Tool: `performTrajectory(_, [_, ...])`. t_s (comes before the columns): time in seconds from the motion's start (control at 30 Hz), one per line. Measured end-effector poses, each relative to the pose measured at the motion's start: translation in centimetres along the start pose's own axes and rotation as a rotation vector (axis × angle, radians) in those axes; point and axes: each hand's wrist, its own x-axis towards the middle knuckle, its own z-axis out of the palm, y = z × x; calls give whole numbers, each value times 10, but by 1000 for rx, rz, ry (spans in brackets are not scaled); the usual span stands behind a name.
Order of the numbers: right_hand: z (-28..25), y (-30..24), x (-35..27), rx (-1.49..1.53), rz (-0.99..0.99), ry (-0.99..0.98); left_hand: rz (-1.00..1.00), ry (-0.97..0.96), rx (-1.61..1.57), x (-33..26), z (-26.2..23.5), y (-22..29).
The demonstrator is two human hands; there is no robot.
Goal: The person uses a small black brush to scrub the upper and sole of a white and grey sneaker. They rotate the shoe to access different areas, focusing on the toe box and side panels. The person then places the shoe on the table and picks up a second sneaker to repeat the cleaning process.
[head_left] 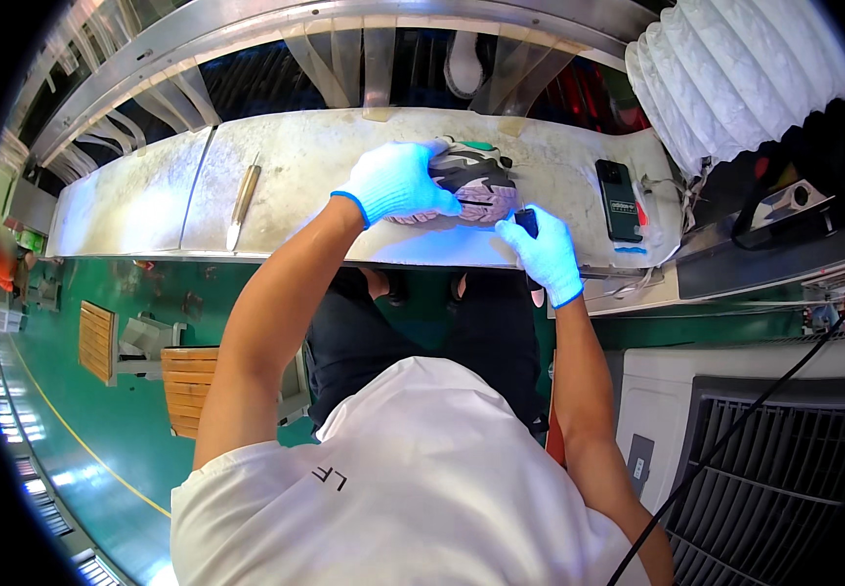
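While the left hand [395, 183] clamps the grey-and-purple shoe [476, 181] on the pale surface [295, 156] at upper centre, the right hand [544, 252], closed around a small dark tool [527, 221], seems mid-touch-up, needing steady pressing.

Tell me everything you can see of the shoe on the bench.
The shoe is a sports shoe in grey, black and pale purple, with a green patch at its far end. It lies on the worn, pale workbench, partly hidden. The gloved left hand presses on it from the left, covering much of one side. The gloved right hand holds a small dark tool against its near right edge. Its material cannot be told.
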Motion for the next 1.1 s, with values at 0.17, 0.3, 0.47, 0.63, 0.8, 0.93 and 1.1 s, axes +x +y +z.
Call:
performTrajectory(0.17, [-4,-12,-2,-128,-25,-81,-5,-43,11,5,-4,0])
performTrajectory(0.3, [-2,-11,0,-173,-95,-78,-42,-90,-109,8,-8,-7])
performTrajectory(0.47, [-4,-9,5,-202,-38,-123,-17,-61,-75,19,2,-20])
performTrajectory(0.63, [-3,-14,14,-212,6,-185,-17,-63,-113,19,5,-28])
performTrajectory(0.8, [-16,-2,8,-433,-63,-172,-24,-33,-118,14,2,-26])
performTrajectory(0.93, [-56,1,34,-412,231,34,2,-2,-32,1,-4,-3])
performTrajectory(1.1, [-53,45,57,-845,-257,380,132,267,71,-35,33,6])
